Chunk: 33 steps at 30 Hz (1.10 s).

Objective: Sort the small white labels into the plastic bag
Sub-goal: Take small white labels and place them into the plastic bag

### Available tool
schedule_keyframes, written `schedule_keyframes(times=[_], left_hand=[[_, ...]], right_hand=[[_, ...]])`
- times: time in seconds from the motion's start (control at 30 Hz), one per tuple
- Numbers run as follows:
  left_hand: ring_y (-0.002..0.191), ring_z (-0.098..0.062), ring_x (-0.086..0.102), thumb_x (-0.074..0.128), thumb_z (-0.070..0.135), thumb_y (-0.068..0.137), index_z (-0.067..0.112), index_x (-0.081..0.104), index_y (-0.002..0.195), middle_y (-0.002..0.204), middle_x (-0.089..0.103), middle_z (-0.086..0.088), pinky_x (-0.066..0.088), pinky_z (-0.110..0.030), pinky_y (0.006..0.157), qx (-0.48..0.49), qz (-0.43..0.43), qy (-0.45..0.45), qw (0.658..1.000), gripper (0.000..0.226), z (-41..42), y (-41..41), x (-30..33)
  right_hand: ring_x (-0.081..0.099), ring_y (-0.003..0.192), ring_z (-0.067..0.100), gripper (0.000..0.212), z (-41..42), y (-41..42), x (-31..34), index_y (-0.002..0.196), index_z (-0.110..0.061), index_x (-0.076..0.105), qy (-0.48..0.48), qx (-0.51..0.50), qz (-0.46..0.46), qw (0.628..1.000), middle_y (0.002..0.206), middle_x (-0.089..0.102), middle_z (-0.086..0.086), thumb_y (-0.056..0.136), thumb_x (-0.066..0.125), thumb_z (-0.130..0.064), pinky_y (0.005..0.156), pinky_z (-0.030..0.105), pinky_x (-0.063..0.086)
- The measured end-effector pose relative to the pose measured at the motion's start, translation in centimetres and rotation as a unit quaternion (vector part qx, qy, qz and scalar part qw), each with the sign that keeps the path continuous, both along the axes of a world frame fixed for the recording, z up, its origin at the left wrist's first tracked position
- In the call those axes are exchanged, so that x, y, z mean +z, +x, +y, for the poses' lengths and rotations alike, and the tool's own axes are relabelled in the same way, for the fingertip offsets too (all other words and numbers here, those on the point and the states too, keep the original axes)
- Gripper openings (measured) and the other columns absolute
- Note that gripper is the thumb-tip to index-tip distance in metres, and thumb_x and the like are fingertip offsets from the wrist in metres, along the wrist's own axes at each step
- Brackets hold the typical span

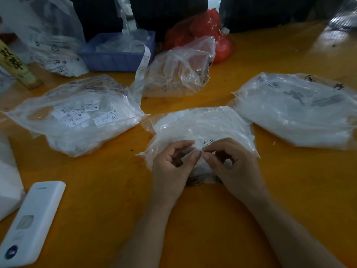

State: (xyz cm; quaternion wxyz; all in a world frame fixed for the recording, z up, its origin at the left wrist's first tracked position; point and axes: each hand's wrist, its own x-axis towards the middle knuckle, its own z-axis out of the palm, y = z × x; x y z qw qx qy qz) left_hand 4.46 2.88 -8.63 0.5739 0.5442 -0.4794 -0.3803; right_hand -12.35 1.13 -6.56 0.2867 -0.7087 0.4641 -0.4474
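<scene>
Small white label (205,144), marked XS, sits at frame centre on top of the middle plastic bag (201,128), just at 12 o'clock from our fingertips. Left hand (172,167) and right hand (231,165) meet thumb to thumb over the bag's near edge, fingers curled, pinching label or film; we cannot tell which. Orange table (108,190) beneath. At 10 o'clock, a second bag of labels (77,117); at 2 o'clock, a third bag (297,111). White device (32,221) at 8 o'clock. Blue tray (117,51) and red bag (201,29) at 12.
</scene>
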Motion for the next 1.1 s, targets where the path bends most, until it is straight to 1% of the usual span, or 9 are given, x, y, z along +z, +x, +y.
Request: schedule_keyframes(times=[0.13, 0.27, 0.47, 0.6, 0.7, 0.8, 0.9, 1.0, 1.1], left_hand=[[0.1, -0.006, 0.075, 0.08, 0.049, 0.082, 0.047, 0.076, 0.108, 0.103, 0.078, 0.015, 0.06, -0.019, 0.078, 0.0, 0.0, -0.005, 1.0, 0.027, 0.0, 0.0, 0.2], [0.099, -0.004, 0.075, 0.081, 0.05, 0.081, 0.046, 0.076, 0.109, 0.101, 0.079, 0.016, 0.06, -0.018, 0.079, -0.002, 0.0, 0.001, 1.0, 0.028, 0.1, 0.0, 0.2], [0.101, -0.002, 0.073, 0.084, 0.021, 0.089, 0.04, 0.078, 0.108, 0.104, 0.077, 0.019, 0.058, -0.015, 0.079, 0.004, -0.003, 0.016, 1.0, 0.028, 0.0, 0.1, 0.2], [0.094, -0.002, 0.074, 0.084, 0.017, 0.088, 0.038, 0.075, 0.107, 0.102, 0.077, 0.021, 0.059, -0.016, 0.075, 0.001, -0.025, 0.026, 0.999, 0.03, 0.2, -0.3, 1.0], [0.083, -0.006, 0.075, 0.083, 0.017, 0.09, 0.037, 0.075, 0.109, 0.092, 0.078, 0.009, 0.058, -0.018, 0.066, 0.006, -0.049, 0.015, 0.999, 0.028, 0.8, 0.1, 2.1], [0.08, -0.005, 0.077, 0.081, 0.021, 0.091, 0.047, 0.071, 0.111, 0.091, 0.079, 0.011, 0.06, -0.02, 0.059, 0.071, -0.09, 0.013, 0.993, 0.034, 1.2, 2.7, 4.4], [0.066, 0.003, 0.071, 0.08, 0.011, 0.09, 0.048, 0.067, 0.108, 0.088, 0.075, 0.018, 0.055, -0.019, 0.048, 0.229, -0.147, 0.035, 0.962, 0.043, -0.5, 8.2, 6.9], [0.085, -0.016, 0.076, 0.078, 0.005, 0.088, 0.035, 0.07, 0.11, 0.113, 0.07, 0.012, 0.065, -0.041, 0.073, 0.344, -0.194, 0.076, 0.915, 0.038, -3.2, 14.7, 8.6], [0.073, -0.025, 0.076, 0.076, 0.003, 0.09, 0.02, 0.073, 0.117, 0.127, 0.071, -0.001, 0.065, -0.045, 0.079, 0.366, -0.235, 0.136, 0.89, 0.032, -5.6, 18.5, 9.1]], right_hand=[[0.064, 0.077, 0.011, 0.02, 0.0, 0.1, -0.2, 0.103, -0.02, 0.074, -0.004, 0.01, 0.009, 1.0, 0.096, 0.068, -0.013, 0.089, 0.07, -0.033, 0.066, 0.03, 0.056], [0.068, 0.087, 0.005, 0.015, 0.0, -0.1, -0.5, 0.104, -0.019, 0.075, -0.002, -0.003, 0.021, 1.0, 0.097, 0.072, -0.014, 0.09, 0.073, -0.02, 0.074, 0.023, 0.057], [0.069, 0.09, 0.004, 0.013, -0.2, -0.3, -0.4, 0.099, -0.025, 0.073, 0.03, -0.071, -0.07, 0.995, 0.094, 0.071, -0.021, 0.09, 0.075, -0.017, 0.073, 0.013, 0.053], [0.068, 0.086, 0.004, 0.02, 0.0, -0.2, -0.2, 0.096, -0.031, 0.07, 0.025, -0.081, -0.094, 0.992, 0.095, 0.07, -0.019, 0.089, 0.075, -0.013, 0.071, 0.012, 0.053], [0.067, 0.083, 0.004, 0.012, -0.1, -0.3, -0.1, 0.096, -0.026, 0.067, 0.006, -0.103, -0.131, 0.986, 0.092, 0.07, -0.013, 0.09, 0.071, -0.017, 0.067, 0.011, 0.052], [0.066, 0.079, 0.012, 0.008, -0.3, -0.8, -0.3, 0.099, -0.024, 0.065, 0.034, -0.112, -0.175, 0.978, 0.089, 0.068, -0.004, 0.092, 0.068, -0.02, 0.066, 0.019, 0.055], [0.064, 0.076, 0.012, 0.009, -0.4, -0.9, -0.5, 0.099, -0.027, 0.065, 0.05, -0.105, -0.175, 0.978, 0.086, 0.067, -0.007, 0.094, 0.066, -0.019, 0.064, 0.022, 0.055], [0.063, 0.074, 0.014, 0.01, -0.3, -0.5, -0.6, 0.099, -0.025, 0.065, 0.046, -0.085, -0.177, 0.98, 0.085, 0.066, -0.007, 0.095, 0.065, -0.016, 0.063, 0.023, 0.054], [0.063, 0.073, 0.015, 0.013, -0.3, -0.4, -0.7, 0.098, -0.027, 0.065, 0.04, -0.081, -0.174, 0.981, 0.083, 0.066, -0.006, 0.094, 0.065, -0.015, 0.061, 0.021, 0.053]])
